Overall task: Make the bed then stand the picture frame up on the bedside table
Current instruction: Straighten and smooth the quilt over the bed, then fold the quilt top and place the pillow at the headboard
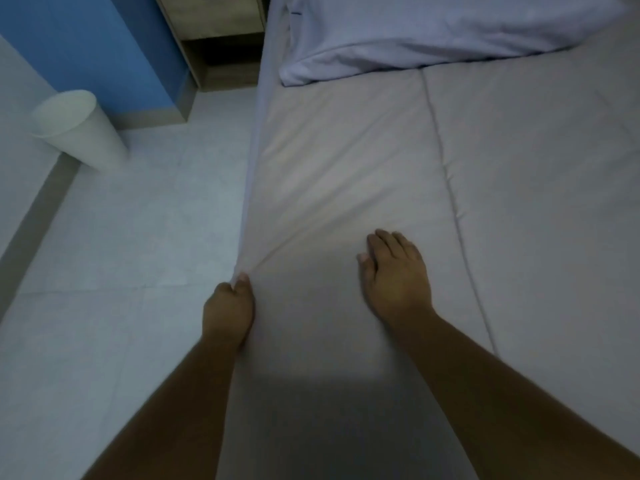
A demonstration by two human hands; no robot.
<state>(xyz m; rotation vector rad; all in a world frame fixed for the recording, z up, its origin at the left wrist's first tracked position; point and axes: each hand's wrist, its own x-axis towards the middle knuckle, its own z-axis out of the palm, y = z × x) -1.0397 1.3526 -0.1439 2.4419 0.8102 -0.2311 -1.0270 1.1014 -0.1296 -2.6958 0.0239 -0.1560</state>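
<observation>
Bedsheet [346, 174], a smooth pale grey cloth, is lying taut over the bed, with creases fanning out from its near left edge. The left hand [227, 311] is pinching that edge in a closed fist at the mattress side. The right hand [394, 277] is lying flat on the sheet, fingers together. A soft rumpled pillow [433, 32] is lying at the far end, beside a wooden bench [214, 19].

1. The bed sheet [346, 174] is plain pale grey, with no pattern.
2. The pillow [433, 32] is pale lavender-white, with a short dark blue mark near one edge.
3. The wall panel [93, 46] is solid blue.
4. The bedside table [214, 22] is light wood-toned.
5. The bin [76, 128] is off-white.
6. The floor [138, 237] is pale grey tile.
</observation>
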